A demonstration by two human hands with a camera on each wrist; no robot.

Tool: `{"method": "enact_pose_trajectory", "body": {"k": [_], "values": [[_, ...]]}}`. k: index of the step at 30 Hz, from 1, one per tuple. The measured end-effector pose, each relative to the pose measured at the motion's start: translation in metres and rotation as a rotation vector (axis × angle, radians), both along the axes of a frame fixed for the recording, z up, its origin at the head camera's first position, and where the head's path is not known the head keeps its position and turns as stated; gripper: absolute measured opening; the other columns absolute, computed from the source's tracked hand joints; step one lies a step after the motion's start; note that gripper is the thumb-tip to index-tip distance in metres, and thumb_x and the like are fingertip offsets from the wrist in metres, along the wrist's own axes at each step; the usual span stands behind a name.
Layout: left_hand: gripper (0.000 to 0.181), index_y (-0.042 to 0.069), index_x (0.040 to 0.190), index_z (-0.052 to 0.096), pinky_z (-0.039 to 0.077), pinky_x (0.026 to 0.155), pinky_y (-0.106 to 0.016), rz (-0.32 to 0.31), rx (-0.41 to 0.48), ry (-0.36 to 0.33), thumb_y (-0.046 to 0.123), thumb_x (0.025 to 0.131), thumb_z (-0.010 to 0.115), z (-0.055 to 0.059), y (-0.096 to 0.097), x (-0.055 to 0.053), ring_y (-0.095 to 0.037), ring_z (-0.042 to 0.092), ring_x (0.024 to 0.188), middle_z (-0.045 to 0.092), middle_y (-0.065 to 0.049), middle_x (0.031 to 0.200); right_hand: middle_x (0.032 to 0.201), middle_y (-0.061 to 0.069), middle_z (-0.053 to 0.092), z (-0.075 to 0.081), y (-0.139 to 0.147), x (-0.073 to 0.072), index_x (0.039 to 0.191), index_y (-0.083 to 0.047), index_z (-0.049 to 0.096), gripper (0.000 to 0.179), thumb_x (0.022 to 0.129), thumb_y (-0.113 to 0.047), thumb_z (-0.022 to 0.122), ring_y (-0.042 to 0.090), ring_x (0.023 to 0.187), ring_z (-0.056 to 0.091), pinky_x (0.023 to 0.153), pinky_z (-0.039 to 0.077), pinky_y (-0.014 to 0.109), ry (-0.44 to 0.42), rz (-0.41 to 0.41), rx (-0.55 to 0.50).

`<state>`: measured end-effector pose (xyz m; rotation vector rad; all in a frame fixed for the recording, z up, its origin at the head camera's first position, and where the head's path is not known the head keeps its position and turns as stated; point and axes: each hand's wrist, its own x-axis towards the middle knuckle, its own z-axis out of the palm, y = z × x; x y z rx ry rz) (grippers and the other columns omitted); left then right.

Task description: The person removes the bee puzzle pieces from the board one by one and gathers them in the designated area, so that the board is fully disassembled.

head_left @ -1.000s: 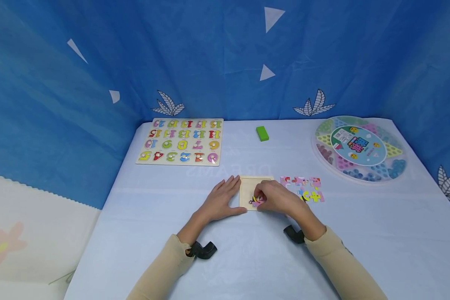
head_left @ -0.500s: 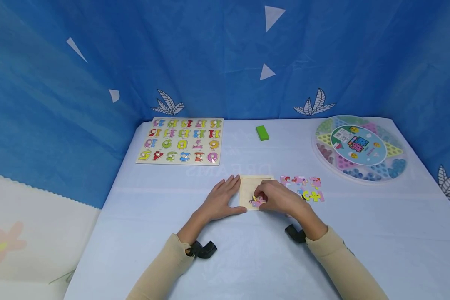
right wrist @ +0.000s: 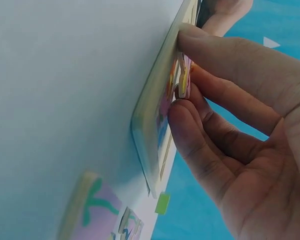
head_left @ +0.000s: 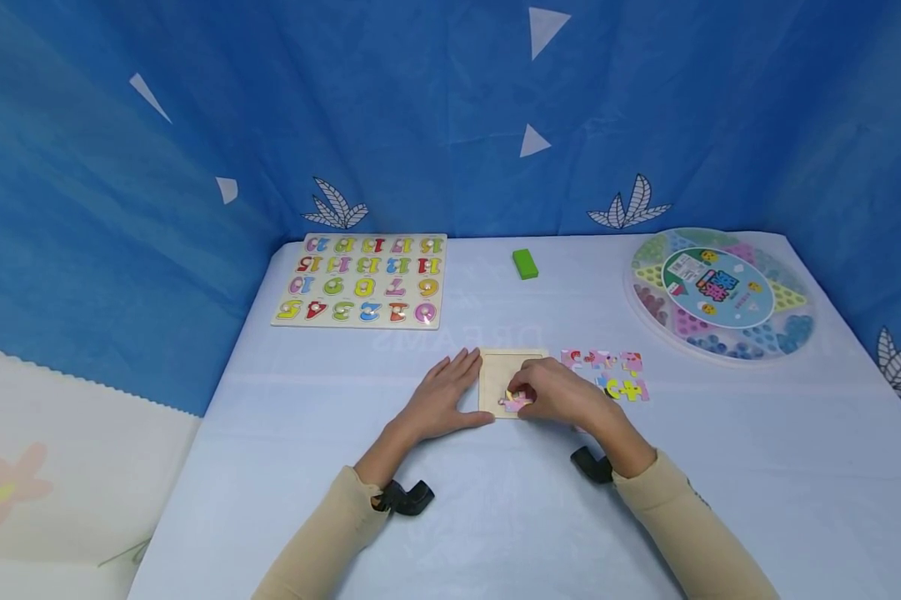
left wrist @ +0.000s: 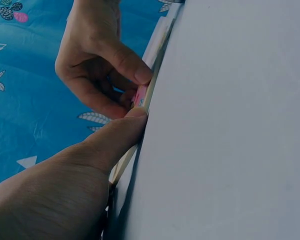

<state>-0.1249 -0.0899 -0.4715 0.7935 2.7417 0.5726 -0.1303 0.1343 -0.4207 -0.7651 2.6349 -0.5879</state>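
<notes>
A small square wooden puzzle tray (head_left: pixel 498 365) lies on the table in front of me. My left hand (head_left: pixel 441 402) rests along its left side, fingers straight, with the thumb at the near left corner. Over the tray's near part, my right hand (head_left: pixel 561 393) pinches a pink and yellow jigsaw piece (right wrist: pixel 184 75) between thumb and fingers. In the right wrist view that piece is tilted at the tray's face, where coloured pieces (right wrist: pixel 166 97) lie inside. The right hand hides much of the tray in the head view.
Several loose jigsaw pieces (head_left: pixel 600 360) lie right of the tray, partly behind the right hand. A number board (head_left: pixel 367 279) stands at the back left, a green block (head_left: pixel 525 264) at the back middle, and a round lidded game box (head_left: pixel 720 292) at the back right.
The pinched jigsaw piece has turned slightly, and more of its pink face shows near the tray's near edge. My right hand has shifted only a little; the left hand stays in place.
</notes>
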Motion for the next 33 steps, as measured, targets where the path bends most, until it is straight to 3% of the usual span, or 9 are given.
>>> {"method": "enact_pose_trajectory", "body": {"k": [15, 23, 33], "values": [[0.097, 0.011, 0.156, 0.018, 0.012, 0.125, -0.04, -0.002, -0.012, 0.006, 0.064, 0.086, 0.059, -0.0028, 0.0001, -0.0014, -0.016, 0.008, 0.154, 0.013, 0.0, 0.165, 0.091, -0.002, 0.065, 0.0007, 0.0014, -0.0008, 0.103, -0.008, 0.074, 0.03, 0.075, -0.014, 0.084, 0.01, 0.077, 0.053, 0.07, 0.049, 0.022, -0.03, -0.001, -0.01], [0.097, 0.009, 0.156, 0.02, 0.013, 0.125, -0.041, 0.001, -0.011, 0.012, 0.062, 0.086, 0.06, -0.0025, 0.0009, -0.0022, -0.018, 0.01, 0.154, 0.016, -0.002, 0.165, 0.088, -0.001, 0.066, -0.0028, 0.0041, -0.0022, 0.099, -0.008, 0.075, 0.022, 0.078, -0.01, 0.08, 0.008, 0.074, 0.054, 0.068, 0.049, 0.022, 0.025, 0.029, -0.051], [0.097, 0.009, 0.156, 0.02, 0.012, 0.125, -0.041, 0.003, -0.017, 0.0, 0.062, 0.086, 0.06, -0.0014, 0.0006, -0.0011, -0.017, 0.009, 0.154, 0.015, -0.002, 0.165, 0.086, 0.0, 0.065, -0.0035, 0.0044, -0.0019, 0.099, -0.005, 0.075, 0.024, 0.077, -0.012, 0.081, 0.009, 0.073, 0.053, 0.066, 0.049, 0.021, 0.054, 0.039, -0.082]]}}
